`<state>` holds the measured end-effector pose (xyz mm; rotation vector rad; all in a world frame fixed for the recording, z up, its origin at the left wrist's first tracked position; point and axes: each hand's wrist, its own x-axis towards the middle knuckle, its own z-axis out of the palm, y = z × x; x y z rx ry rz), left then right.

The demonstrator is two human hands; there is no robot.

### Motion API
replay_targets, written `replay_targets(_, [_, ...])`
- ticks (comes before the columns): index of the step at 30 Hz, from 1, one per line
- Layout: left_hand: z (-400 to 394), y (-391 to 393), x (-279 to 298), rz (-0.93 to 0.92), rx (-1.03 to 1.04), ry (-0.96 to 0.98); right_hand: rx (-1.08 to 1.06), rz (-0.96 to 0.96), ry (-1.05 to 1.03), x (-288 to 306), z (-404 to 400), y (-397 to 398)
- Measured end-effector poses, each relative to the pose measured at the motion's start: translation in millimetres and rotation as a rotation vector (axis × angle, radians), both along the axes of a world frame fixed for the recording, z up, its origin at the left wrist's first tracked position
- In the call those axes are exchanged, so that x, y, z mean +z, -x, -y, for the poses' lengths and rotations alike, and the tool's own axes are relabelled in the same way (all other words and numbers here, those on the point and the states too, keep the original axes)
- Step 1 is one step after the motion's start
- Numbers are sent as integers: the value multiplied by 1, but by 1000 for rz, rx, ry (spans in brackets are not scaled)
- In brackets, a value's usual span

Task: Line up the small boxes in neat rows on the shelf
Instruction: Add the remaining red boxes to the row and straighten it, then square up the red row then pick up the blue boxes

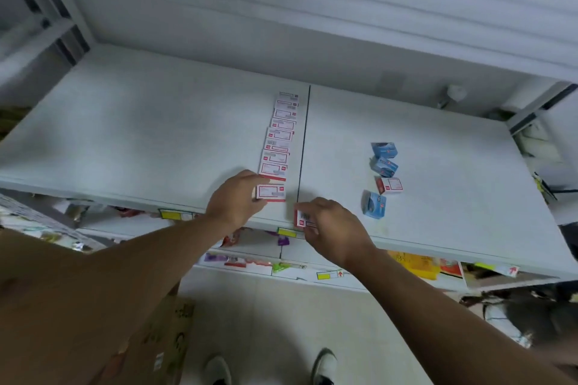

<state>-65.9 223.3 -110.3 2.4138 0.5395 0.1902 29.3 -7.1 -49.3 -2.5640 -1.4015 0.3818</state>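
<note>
A row of several small white boxes with red print (279,137) runs front to back on the white shelf (140,134), just left of its centre seam. My left hand (234,200) grips the nearest white and red box (271,192) at the row's front end. My right hand (331,228) holds another white and red box (301,219) at the shelf's front edge, right of the seam. Three blue boxes (384,150), (385,166), (374,205) and one white and red box (390,185) lie loose on the right half.
A higher shelf overhangs at the top. Lower shelves (281,262) with coloured packets and price labels sit beneath the front edge. A cardboard box (169,337) stands on the floor at the left. Metal uprights (531,109) frame both sides.
</note>
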Motion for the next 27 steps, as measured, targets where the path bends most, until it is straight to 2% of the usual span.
replay_targets(8, [-5,50,-11,80,162,-18,-9,-1,14,-3,-28,10])
replay_targets(14, [-12,88,-23,150,237,103,21,33,28,-8,-57,19])
replay_targets(27, [14,100,-31,297,380,-133,57,129,-50,-43,-69,26])
